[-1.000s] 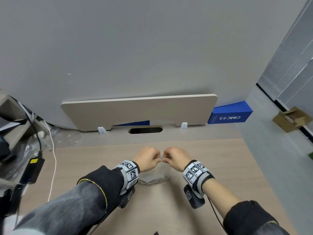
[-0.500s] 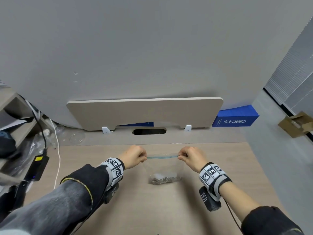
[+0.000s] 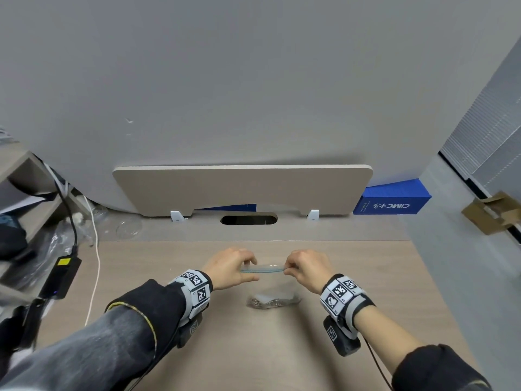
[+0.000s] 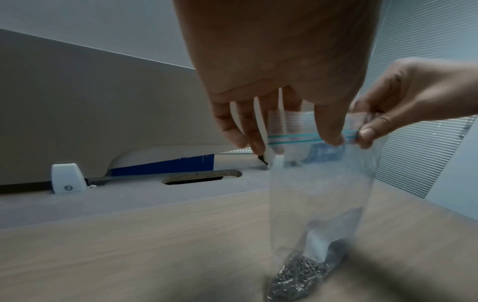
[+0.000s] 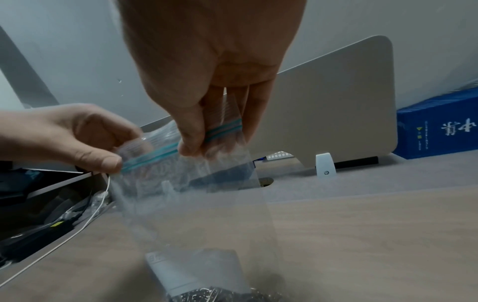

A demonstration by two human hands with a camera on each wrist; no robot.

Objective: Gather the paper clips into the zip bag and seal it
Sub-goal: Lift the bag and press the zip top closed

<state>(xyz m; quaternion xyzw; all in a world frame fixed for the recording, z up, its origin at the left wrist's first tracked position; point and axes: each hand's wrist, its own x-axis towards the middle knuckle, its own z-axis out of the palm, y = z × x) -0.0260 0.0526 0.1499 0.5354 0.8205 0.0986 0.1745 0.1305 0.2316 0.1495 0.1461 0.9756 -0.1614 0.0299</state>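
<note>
1. At the left of centre in the head view, the left hand (image 3: 229,268) pinched the zip strip of the zip bag (image 4: 318,183); half a second earlier it had held the strip's far left end, and now its thumb and fingers sat further in along the blue line, towards the middle of the frame

2. Between the two hands, the zip strip (image 3: 262,269) showed shorter than it had half a second before, when it was stretched taut; a second before, both hands had been fist to fist with no strip showing. I judged this to be the pressing pass along the seal, though whether the track had fully closed could not be told from these views

3. Below the strip, in the lower middle of the frame, the paper clips (image 3: 272,301) lay heaped in the bottom of the bag, which hung upright with its base resting on the counter (image 3: 366,277); none were visible loose on the counter, so gathering looked finished

4. At the right of centre, the right hand (image 3: 306,270) gripped the strip's right end between thumb and forefinger, much where it had been half a second before, anchoring the bag while the left worked
</note>
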